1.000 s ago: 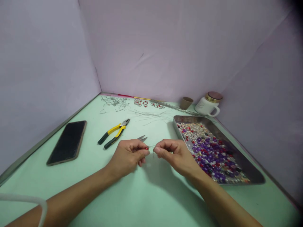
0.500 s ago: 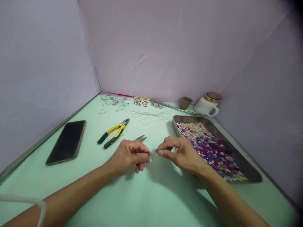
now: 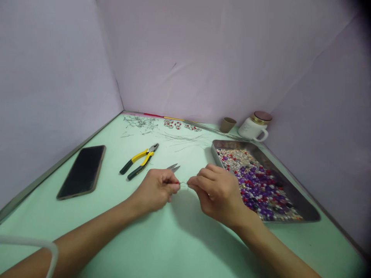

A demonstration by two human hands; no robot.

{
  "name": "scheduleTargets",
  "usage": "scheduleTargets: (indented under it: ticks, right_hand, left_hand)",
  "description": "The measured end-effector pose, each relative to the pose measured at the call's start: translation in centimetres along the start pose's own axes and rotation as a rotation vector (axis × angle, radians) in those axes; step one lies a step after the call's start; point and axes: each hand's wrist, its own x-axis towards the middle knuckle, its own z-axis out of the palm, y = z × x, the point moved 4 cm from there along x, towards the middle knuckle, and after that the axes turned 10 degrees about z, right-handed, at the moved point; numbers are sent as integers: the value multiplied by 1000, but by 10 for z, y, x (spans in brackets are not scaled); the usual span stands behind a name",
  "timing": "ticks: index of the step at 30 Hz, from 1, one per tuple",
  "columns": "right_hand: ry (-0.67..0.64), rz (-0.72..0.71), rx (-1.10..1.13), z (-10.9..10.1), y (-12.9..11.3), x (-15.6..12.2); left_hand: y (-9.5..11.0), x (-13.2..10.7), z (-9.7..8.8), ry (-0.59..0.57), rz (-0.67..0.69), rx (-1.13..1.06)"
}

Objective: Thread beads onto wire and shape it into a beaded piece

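Note:
My left hand (image 3: 158,190) and my right hand (image 3: 215,192) meet over the middle of the pale green table. Both are pinched on a thin wire (image 3: 183,185) that runs between their fingertips. A small red bead shows at the left fingertips. Just behind my left hand lie small silver snips (image 3: 174,167), and yellow-handled pliers (image 3: 139,161) rest a little further left. To the right of my right hand stands a metal tray (image 3: 301,200) filled with purple, red and pearl beads (image 3: 255,185).
A black phone (image 3: 82,172) lies at the left. Loose cut wires (image 3: 139,123) and finished bead flowers (image 3: 176,124) sit along the back edge. A brown cup (image 3: 228,125) and a white lidded mug (image 3: 255,127) stand at the back right. Lilac walls enclose the table.
My right hand has turned over and closed in on the left, so the fingertips now meet on the wire. The left hand stayed almost where it was.

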Motion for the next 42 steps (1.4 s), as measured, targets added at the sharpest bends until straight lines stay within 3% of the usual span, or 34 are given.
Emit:
scheduleTargets:
  ticks: [2, 6, 10, 14, 17, 21, 23, 27, 30, 35, 39, 42]
  right_hand:
    - [-5, 64, 45, -1, 2, 1]
    - [-64, 156, 185, 0, 11, 2]
    - [-137, 210, 218, 2, 16, 3]
    - [-196, 166, 192, 7, 12, 2]
    - [-166, 176, 210, 11, 10, 0]
    - [-16, 553, 452, 15, 20, -2]
    - [-83, 783, 666, 23, 22, -5]
    - [-281, 1026, 1100, 39, 14, -10]
    - [-273, 1051, 1237, 45, 11, -12]
    - [-243, 1057, 1257, 50, 12, -15]
    - [-105, 844, 1023, 35, 11, -11]
    - [-23, 675, 803, 23, 9, -8]
  left_hand:
    - [1, 1, -1, 59, 35, -16]
    - [4, 1, -1, 61, 77, -179]
    - [6, -2, 1, -39, 91, -246]
    - [5, -7, 5, -176, 78, -229]
    - [4, -7, 7, -215, 50, -238]
    - [5, -1, -3, 73, 94, -251]
    - [5, 0, -6, 179, 109, -249]
    - [5, -2, -3, 170, 93, -228]
    - [5, -3, -1, 144, 79, -232]
    - [5, -2, 0, 84, 118, -190]
    - [4, -3, -2, 95, 200, 31]
    - [11, -7, 0, 43, 405, 323]
